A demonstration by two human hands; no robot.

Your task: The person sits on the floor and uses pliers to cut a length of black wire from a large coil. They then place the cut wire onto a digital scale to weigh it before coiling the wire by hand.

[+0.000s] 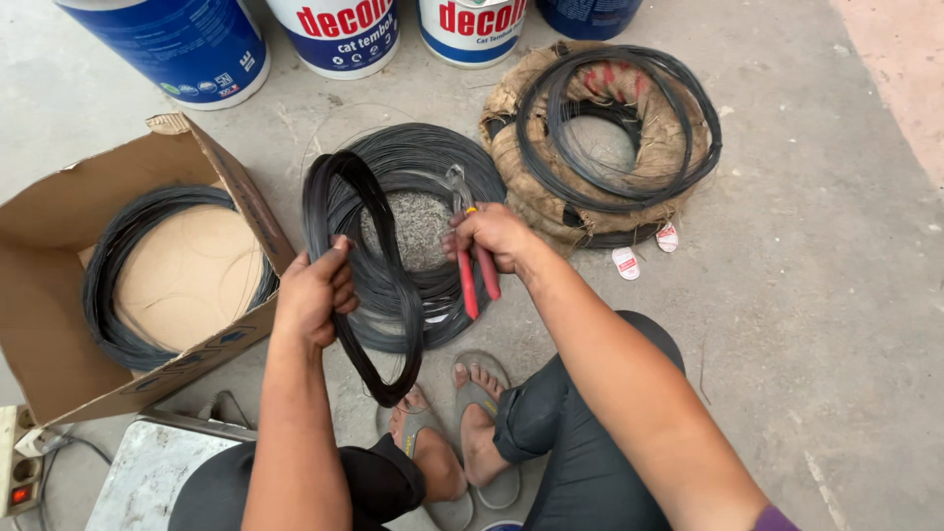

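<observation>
My left hand (317,291) grips a small bundle of thin black wire (366,265), looped into a long oval and held upright over the floor. My right hand (489,234) holds red-handled pliers (469,258), jaws pointing up and away, just right of the bundle. Under both hands lies a large flat coil of black wire (438,167) on the concrete floor. My feet in sandals show below the bundle.
An open cardboard box (59,295) at the left holds another wire coil (113,285). A burlap-wrapped coil (600,138) lies at the upper right. Several paint buckets (334,34) stand along the top. A grey scale platform (147,472) and a power strip (18,472) sit bottom left.
</observation>
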